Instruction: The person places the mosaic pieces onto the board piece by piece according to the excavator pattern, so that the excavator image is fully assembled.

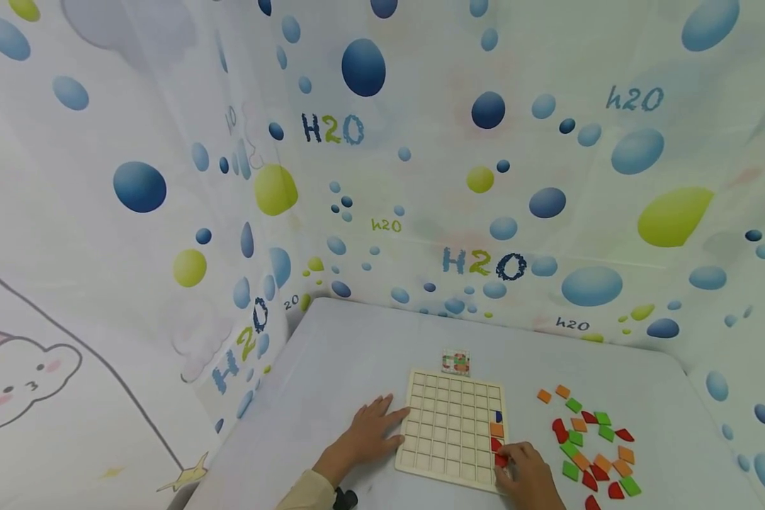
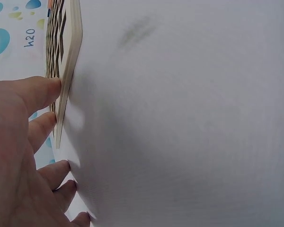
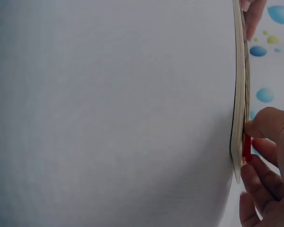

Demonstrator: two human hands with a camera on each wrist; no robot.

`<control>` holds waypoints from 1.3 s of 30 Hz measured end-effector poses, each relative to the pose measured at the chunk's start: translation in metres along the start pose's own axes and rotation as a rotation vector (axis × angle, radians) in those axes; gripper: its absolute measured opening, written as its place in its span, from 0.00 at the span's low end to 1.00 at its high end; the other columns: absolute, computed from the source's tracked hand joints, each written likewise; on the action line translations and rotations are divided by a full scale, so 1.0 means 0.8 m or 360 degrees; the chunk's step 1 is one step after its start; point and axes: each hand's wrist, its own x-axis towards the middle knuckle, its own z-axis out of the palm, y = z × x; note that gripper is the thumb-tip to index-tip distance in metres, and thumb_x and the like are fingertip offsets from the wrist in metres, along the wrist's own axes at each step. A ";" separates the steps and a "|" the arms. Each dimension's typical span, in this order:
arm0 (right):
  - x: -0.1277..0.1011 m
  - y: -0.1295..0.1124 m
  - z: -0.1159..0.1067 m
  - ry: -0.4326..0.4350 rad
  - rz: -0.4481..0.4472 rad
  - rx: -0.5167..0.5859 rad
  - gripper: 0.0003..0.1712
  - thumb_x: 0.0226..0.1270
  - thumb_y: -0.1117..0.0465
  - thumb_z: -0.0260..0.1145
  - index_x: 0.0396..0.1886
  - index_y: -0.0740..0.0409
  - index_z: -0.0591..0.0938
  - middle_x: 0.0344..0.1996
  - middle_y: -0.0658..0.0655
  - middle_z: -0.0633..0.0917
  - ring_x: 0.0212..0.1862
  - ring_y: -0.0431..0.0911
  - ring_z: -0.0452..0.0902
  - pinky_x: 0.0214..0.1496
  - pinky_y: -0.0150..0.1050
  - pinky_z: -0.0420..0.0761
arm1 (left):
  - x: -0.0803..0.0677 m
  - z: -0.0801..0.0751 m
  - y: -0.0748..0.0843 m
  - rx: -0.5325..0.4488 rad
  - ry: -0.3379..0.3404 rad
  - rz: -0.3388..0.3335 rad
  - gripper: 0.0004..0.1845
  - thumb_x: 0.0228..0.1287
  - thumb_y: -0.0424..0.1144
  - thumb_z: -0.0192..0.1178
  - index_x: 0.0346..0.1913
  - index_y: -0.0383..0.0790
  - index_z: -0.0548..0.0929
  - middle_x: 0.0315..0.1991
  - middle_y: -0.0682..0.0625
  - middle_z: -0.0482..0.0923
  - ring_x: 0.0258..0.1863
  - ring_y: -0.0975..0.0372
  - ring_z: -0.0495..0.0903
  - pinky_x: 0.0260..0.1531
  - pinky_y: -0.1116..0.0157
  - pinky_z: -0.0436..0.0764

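Note:
A pale wooden grid board (image 1: 443, 432) lies on the table. Along its left edge my left hand (image 1: 372, 431) spreads its fingers, thumb and index at the rim, as the left wrist view also shows with the board's side (image 2: 75, 42). At the lower right cells, my right hand (image 1: 528, 471) pinches a red piece (image 1: 500, 460), whose edge shows as a red strip (image 3: 247, 147) between thumb and fingers in the right wrist view. Above it in the right column sit another red piece (image 1: 496, 444), an orange square (image 1: 496, 429) and a dark blue piece (image 1: 499, 416).
Right of the board several loose pieces lie scattered: green squares (image 1: 570, 470), orange squares (image 1: 625, 453) and red rounded pieces (image 1: 615, 490). A small patterned card (image 1: 455, 362) lies behind the board. Bubble-printed sheets (image 1: 421, 177) stand around the white table (image 1: 338, 354).

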 end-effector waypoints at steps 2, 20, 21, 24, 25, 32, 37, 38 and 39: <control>0.000 -0.001 -0.003 -0.0029 -0.0013 -0.0013 0.10 0.59 0.61 0.79 0.37 0.50 0.86 0.38 0.49 0.82 0.42 0.46 0.79 0.48 0.52 0.86 | 0.000 0.002 -0.001 0.0000 -0.0005 0.0001 0.32 0.77 0.56 0.60 0.80 0.62 0.69 0.83 0.42 0.58 0.82 0.43 0.58 0.79 0.37 0.58; 0.002 -0.006 -0.019 -0.0188 -0.0060 0.0143 0.11 0.66 0.65 0.76 0.35 0.44 0.83 0.38 0.44 0.76 0.38 0.33 0.71 0.43 0.34 0.82 | 0.002 0.001 -0.003 0.0010 0.0031 0.0031 0.32 0.77 0.57 0.58 0.80 0.60 0.69 0.83 0.41 0.59 0.82 0.42 0.59 0.78 0.37 0.59; 0.002 -0.006 -0.020 -0.0206 -0.0080 0.0137 0.11 0.67 0.65 0.76 0.35 0.44 0.83 0.38 0.43 0.76 0.38 0.33 0.70 0.43 0.34 0.82 | 0.002 0.001 -0.003 0.0008 0.0033 0.0034 0.32 0.77 0.56 0.59 0.80 0.60 0.70 0.83 0.40 0.59 0.82 0.42 0.59 0.78 0.37 0.59; 0.003 -0.004 -0.022 -0.0232 -0.0173 0.0132 0.10 0.68 0.66 0.75 0.36 0.45 0.83 0.37 0.43 0.76 0.38 0.32 0.70 0.42 0.34 0.81 | 0.001 0.001 -0.002 0.0007 0.0032 0.0037 0.32 0.77 0.56 0.59 0.80 0.60 0.70 0.83 0.41 0.59 0.82 0.42 0.59 0.78 0.37 0.60; 0.003 -0.004 -0.023 -0.0234 -0.0202 0.0118 0.10 0.68 0.66 0.75 0.36 0.46 0.83 0.37 0.43 0.76 0.38 0.32 0.70 0.42 0.34 0.81 | 0.001 0.001 -0.002 0.0008 0.0033 0.0037 0.31 0.77 0.56 0.59 0.80 0.60 0.70 0.83 0.40 0.59 0.82 0.42 0.59 0.78 0.37 0.60; 0.006 -0.007 -0.026 -0.0233 -0.0050 0.0057 0.10 0.65 0.64 0.77 0.39 0.45 0.85 0.40 0.44 0.79 0.41 0.37 0.74 0.48 0.38 0.85 | 0.000 0.001 -0.001 0.0007 0.0039 0.0040 0.31 0.76 0.56 0.60 0.79 0.59 0.70 0.82 0.40 0.60 0.81 0.42 0.59 0.78 0.36 0.60; 0.009 -0.004 -0.026 -0.0236 -0.0036 -0.0024 0.09 0.65 0.64 0.77 0.38 0.46 0.86 0.40 0.45 0.80 0.43 0.41 0.77 0.49 0.44 0.85 | 0.000 0.002 -0.001 0.0012 0.0028 0.0024 0.32 0.77 0.56 0.59 0.80 0.60 0.70 0.83 0.41 0.59 0.82 0.43 0.59 0.78 0.37 0.59; 0.009 -0.003 -0.025 -0.0236 -0.0054 -0.0039 0.09 0.65 0.64 0.77 0.38 0.46 0.86 0.40 0.45 0.80 0.43 0.42 0.77 0.50 0.45 0.86 | 0.000 0.002 -0.001 0.0012 0.0024 0.0020 0.32 0.77 0.56 0.59 0.80 0.60 0.70 0.83 0.41 0.59 0.82 0.43 0.58 0.79 0.37 0.58; 0.009 -0.002 -0.026 -0.0237 -0.0076 -0.0047 0.09 0.65 0.64 0.77 0.37 0.46 0.85 0.39 0.45 0.80 0.44 0.42 0.78 0.50 0.45 0.86 | 0.000 0.002 -0.001 0.0013 0.0023 0.0019 0.32 0.77 0.57 0.59 0.80 0.60 0.70 0.83 0.41 0.59 0.82 0.43 0.58 0.79 0.37 0.58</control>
